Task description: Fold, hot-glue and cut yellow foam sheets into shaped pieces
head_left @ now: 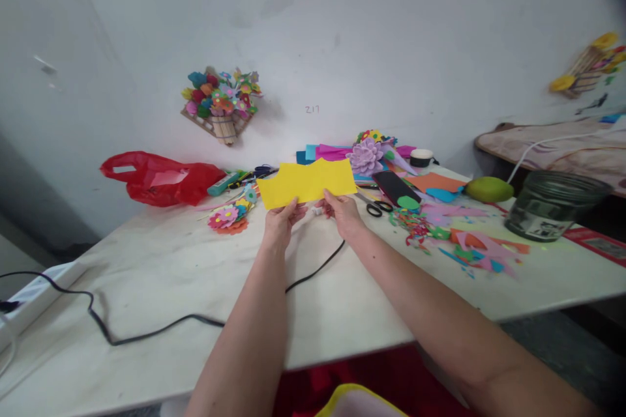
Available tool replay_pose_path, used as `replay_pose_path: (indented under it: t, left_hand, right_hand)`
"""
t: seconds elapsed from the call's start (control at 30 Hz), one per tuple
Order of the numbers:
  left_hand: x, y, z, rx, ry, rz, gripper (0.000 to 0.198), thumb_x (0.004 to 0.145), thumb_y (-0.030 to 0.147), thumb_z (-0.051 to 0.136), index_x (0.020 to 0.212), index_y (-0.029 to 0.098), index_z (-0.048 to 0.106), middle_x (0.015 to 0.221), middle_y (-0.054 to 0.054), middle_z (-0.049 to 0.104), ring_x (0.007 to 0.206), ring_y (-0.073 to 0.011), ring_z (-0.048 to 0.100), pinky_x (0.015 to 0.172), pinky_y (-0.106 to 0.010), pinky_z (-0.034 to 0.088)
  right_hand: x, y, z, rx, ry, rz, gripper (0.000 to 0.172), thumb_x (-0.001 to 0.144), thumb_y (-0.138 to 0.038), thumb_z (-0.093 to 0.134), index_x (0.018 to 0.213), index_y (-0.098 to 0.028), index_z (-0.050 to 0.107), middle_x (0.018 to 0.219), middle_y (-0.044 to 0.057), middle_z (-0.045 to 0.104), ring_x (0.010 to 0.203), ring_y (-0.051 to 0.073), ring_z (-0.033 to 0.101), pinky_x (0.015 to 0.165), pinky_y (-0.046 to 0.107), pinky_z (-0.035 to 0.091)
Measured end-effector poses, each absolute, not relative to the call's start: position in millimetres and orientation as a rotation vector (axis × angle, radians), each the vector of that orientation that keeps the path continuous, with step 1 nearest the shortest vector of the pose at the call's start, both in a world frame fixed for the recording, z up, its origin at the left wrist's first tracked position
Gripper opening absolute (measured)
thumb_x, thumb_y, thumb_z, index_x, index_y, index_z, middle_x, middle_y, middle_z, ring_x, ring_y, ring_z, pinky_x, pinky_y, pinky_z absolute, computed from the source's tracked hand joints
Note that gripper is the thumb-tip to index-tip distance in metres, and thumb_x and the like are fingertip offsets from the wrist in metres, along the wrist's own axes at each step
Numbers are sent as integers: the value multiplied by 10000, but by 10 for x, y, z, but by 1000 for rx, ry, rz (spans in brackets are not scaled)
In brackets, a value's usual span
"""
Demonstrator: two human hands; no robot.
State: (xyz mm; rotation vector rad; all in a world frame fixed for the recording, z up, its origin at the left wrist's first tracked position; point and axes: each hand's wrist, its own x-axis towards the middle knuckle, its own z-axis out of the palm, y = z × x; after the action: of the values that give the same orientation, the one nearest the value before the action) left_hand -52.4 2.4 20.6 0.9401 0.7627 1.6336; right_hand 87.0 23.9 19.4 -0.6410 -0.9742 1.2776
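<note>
A yellow sheet [308, 182] with an uneven, cut top edge is held up above the table by both hands. It looks like paper or felt; I cannot tell which. My left hand [282, 221] pinches its lower edge left of the middle. On the same edge, further right, my right hand [341, 212] grips it between thumb and fingers. Just right of that hand lie black-handled scissors [379, 207]. To the left of the sheet sits a cluster of colourful cut-out flowers [229, 215].
A red plastic bag [163, 179] lies at the back left. Towards the right are a dark phone [396, 189], coloured scraps [482, 251], a yellow-green fruit [489, 189] and a dark glass jar [548, 208]. A black cable [147, 337] runs across the white table [161, 273].
</note>
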Motion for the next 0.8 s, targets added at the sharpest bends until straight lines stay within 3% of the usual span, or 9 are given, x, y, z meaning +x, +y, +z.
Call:
replay_pose_path:
  t: [0.27,0.43,0.6,0.8]
  left_hand:
    - [-517,18,205,957,774,1635,323,580,296,723,831,116,628,698,-57,678,595,-144,632,619,-269,503]
    - [-473,1,201,1074,869,1493,301,591,343,710,733,88,637,705,-87,674,567,-128,615,590,-247,489]
    - [-512,0,216,1133,885,1584,311,600,363,696,752,99,631,734,-85,675,586,-132,617,627,-269,492]
    - [-542,11,208,1174,892,1633,318,614,374,682,756,95,627,752,-93,676,589,-139,620,635,-280,496]
  right_hand:
    - [903,267,187,-659,-921,1248,254,564,-335,703,513,-110,599,492,37,597,382,56,421,365,199,293]
    - [865,243,187,-660,-964,1243,271,593,-360,682,515,-113,606,503,33,597,396,56,427,373,198,291]
    - [905,239,228,-605,-954,1285,307,622,-416,660,566,-120,601,570,51,624,425,69,456,382,200,314]
    - [952,280,221,-589,-905,1262,261,567,-359,708,564,-130,583,552,35,618,419,69,442,381,204,314]
